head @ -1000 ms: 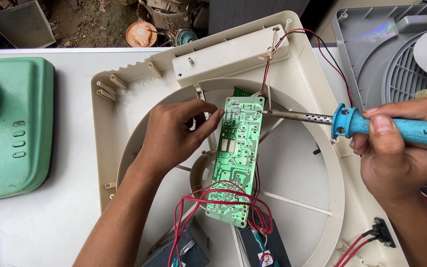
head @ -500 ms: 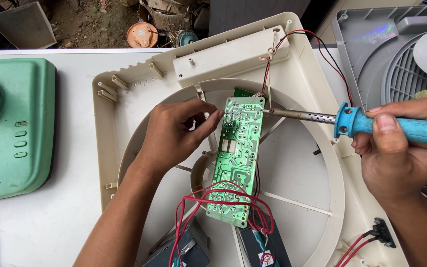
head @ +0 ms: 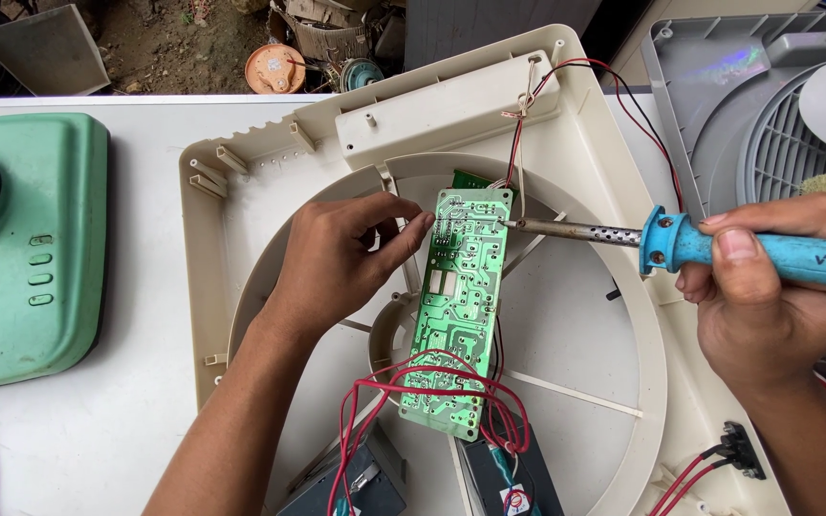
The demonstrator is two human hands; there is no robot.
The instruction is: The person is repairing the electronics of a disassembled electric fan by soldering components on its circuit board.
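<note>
- Green circuit board (head: 458, 311), solder side up, lies lengthwise over the middle of the cream fan housing (head: 270, 191), right above the hub of its round opening.
- Left hand (head: 341, 258) is at the board's left edge, near its top end; fingertips pinched on that edge, steadying it.
- Right hand (head: 776, 287), to the right of the board, is clenched around the blue handle of a soldering iron (head: 681, 241). The metal tip reaches left and touches the board's top end.
- Red wires (head: 432, 382) loop over the board's lower end; more red and black wires run from its top end up to the housing's upper rim.
- Two dark battery blocks (head: 509, 473) sit just below the board's lower end, partly cut off by the frame.
- Left of the housing, well apart from the board: a pale green appliance cover (head: 31, 248) w/ small buttons.
- Right of the housing: a grey fan grille (head: 776, 124), behind the right hand.
- All on a white table (head: 78, 430).
</note>
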